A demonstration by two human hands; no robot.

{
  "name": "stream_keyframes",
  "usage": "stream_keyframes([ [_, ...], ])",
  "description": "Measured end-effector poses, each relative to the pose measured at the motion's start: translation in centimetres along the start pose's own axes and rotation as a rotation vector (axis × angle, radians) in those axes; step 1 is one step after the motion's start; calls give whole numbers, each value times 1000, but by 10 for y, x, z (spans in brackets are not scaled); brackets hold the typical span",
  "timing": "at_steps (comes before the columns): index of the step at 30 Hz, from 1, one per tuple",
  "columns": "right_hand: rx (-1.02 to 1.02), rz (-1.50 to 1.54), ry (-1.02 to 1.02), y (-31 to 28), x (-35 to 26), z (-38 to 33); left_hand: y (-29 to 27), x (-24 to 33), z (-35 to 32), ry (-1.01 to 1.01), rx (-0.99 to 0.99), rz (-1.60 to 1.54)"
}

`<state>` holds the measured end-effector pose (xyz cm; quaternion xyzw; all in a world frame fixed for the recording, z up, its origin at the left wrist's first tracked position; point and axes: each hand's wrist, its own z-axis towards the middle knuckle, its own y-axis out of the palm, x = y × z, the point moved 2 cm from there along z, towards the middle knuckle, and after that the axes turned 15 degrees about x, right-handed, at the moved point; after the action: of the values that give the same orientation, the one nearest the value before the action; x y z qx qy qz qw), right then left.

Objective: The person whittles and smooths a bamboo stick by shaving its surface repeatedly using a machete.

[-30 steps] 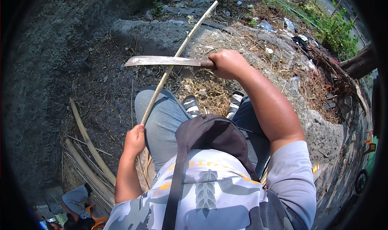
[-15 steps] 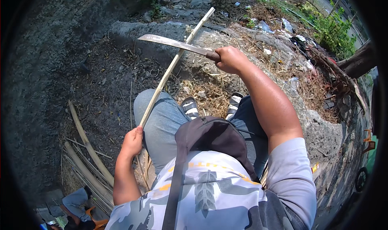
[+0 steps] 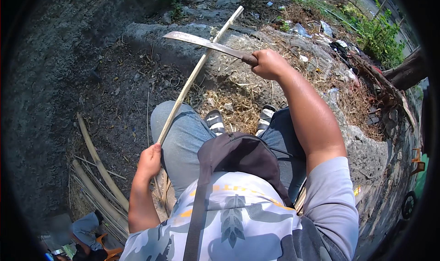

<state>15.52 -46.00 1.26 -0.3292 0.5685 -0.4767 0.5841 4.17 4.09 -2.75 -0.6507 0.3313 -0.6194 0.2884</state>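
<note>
My left hand (image 3: 150, 161) is closed round the near end of a long pale strip, bamboo by its look (image 3: 187, 89). The strip slants up and away over my left knee to the far rock. In my right hand (image 3: 269, 64) is the dark handle of a machete (image 3: 192, 39), its long curved blade pointing left. The blade lies across the upper part of the strip. Just beyond the blade, a small tuft of shavings stands on the strip.
Split bamboo poles (image 3: 101, 169) and thin strips lie at my lower left. Another person (image 3: 85, 233) sits behind them by an orange chair (image 3: 109, 251). A pale rock ledge (image 3: 256, 47) spans the ground ahead. Litter (image 3: 326, 29) and a tree trunk (image 3: 409, 68) are at the right.
The machete and my right hand have shifted a little right and slightly away along the strip. My left hand keeps its hold in nearly the same place.
</note>
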Motion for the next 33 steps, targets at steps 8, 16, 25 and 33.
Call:
stream_keyframes([
  [8, 1, -42, -326, -1, -40, -24, 3, -3, 3, -46, -10, -56],
  [16, 167, -80, 35, -1, 2, -6, 2, 5, -1, 54, 37, -29],
  [25, 118, 36, 63, 0, 2, -4, 5, -5, 2, -20, 0, -79],
  [33, -44, -110, -169, -14, -25, -13, 1, 7, 0, -14, 0, -43],
])
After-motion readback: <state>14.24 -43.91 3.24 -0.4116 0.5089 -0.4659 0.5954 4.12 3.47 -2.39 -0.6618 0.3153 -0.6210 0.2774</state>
